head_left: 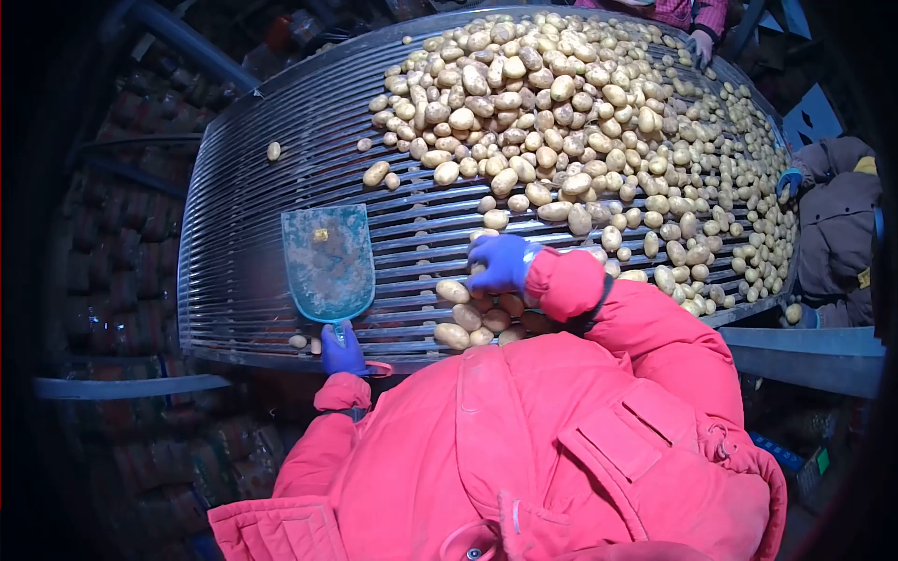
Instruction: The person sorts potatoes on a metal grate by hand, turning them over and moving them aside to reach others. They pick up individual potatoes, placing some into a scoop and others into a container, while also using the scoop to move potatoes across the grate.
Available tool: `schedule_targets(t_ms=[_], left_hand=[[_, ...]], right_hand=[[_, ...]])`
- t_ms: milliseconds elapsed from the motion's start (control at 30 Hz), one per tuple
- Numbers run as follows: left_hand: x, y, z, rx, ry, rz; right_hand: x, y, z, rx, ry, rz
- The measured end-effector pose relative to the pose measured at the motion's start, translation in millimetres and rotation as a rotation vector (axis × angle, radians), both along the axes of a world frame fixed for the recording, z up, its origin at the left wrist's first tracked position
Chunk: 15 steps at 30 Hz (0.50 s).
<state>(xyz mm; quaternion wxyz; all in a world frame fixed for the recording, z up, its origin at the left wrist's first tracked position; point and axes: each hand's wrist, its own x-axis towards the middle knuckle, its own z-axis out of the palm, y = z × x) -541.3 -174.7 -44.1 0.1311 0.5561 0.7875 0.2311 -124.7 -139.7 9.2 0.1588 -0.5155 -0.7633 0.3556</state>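
At your far left, packed bags (122, 243) sit in the dark beyond the slatted metal desk (229, 252). On the desk's left part a lone potato (273, 151) lies well apart from the rest, and small potatoes (297, 341) lie near the front edge, just beside your left hand.

The teal scoop (332, 266) rests on the slats, its open mouth pointing away from you; its pan shows brownish smears and a small yellow patch (321, 235). Your left hand (342, 350), gloved in blue-purple, has its fingers wrapped around the scoop's handle.

To the right, a potato cluster (470, 323) gathers close to your red jacket (505, 421). Your right hand (500, 262), also gloved, is over its far side with fingers curled down by a potato; you cannot tell whether they grip it.

The big potato heap (538, 103) covers the desk's far middle and spreads rightward in smaller potatoes. A co-worker's hand (700, 45) reaches its far edge, and another co-worker's blue-gloved hand (790, 179) is at the right edge.
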Motion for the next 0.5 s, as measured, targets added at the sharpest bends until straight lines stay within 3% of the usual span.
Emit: schedule_targets(t_ms=[33,200,500], left_hand=[[4.5,-0.2,5.1,-0.004,0.017,0.011],[-0.6,-0.5,-2.2,0.051,0.04,-0.015],[-7.1,0.4,-12.7,0.079,0.018,-0.029]], right_hand=[[-7.5,3.9,-6.1,0.029,-0.071,0.084],[-16.4,18.8,7.5,-0.302,-0.163,0.184],[13.5,-2.9,12.0,-0.27,-0.647,0.256]])
